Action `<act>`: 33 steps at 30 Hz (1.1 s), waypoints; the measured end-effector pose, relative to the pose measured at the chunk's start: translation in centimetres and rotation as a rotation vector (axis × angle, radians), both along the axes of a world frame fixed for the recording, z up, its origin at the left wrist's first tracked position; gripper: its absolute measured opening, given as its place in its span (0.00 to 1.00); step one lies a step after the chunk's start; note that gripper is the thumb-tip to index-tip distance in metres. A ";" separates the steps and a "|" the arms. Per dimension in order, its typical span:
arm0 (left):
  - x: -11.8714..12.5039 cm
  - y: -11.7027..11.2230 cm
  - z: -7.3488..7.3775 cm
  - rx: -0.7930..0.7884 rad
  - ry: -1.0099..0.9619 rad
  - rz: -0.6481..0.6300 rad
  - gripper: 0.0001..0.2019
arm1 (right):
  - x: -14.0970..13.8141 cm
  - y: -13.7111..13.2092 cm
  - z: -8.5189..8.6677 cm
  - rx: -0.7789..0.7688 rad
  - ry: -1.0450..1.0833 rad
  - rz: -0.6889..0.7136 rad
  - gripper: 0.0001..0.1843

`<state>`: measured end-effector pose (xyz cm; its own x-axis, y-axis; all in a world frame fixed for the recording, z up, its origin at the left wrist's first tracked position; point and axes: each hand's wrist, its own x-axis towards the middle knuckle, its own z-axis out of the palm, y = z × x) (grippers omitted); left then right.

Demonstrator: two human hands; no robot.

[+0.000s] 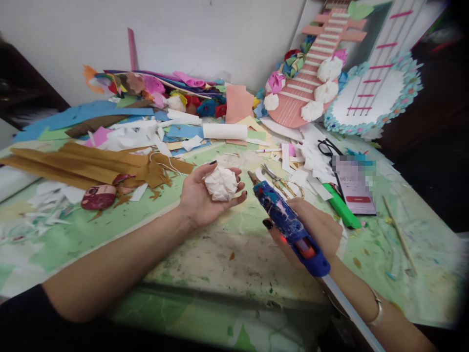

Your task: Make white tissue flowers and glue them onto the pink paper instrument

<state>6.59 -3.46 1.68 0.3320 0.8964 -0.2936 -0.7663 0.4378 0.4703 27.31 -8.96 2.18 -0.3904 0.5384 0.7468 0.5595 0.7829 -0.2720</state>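
Observation:
A crumpled white paper flower rests in my left hand, palm up, with the fingers curled round it. My right hand grips a blue hot glue gun, smeared with dried glue. Its nozzle points up and to the left, a short way to the right of the flower and apart from it. From its back end a long glue stick sticks out, and a red light glows near the grip. Gold-handled scissors lie just beyond the gun.
Brown crepe paper and a dark red mouse-shaped object lie at left. Coloured paper scraps and a white roll spread across the back. Two paper guitars lean on the wall. A phone, green cutter and thin stick lie right.

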 end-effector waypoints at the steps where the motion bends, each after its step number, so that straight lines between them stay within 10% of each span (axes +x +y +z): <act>1: 0.0 0.0 0.0 0.001 0.001 -0.007 0.18 | 0.0 0.0 0.0 -0.008 0.009 -0.009 0.06; 13: -0.3 -0.1 0.0 0.030 0.057 -0.093 0.45 | 0.0 0.1 -0.5 -0.014 0.002 -0.057 0.05; 33: -0.1 0.0 0.2 0.029 0.055 -0.137 0.27 | -0.1 0.0 -0.8 -0.004 0.016 -0.036 0.03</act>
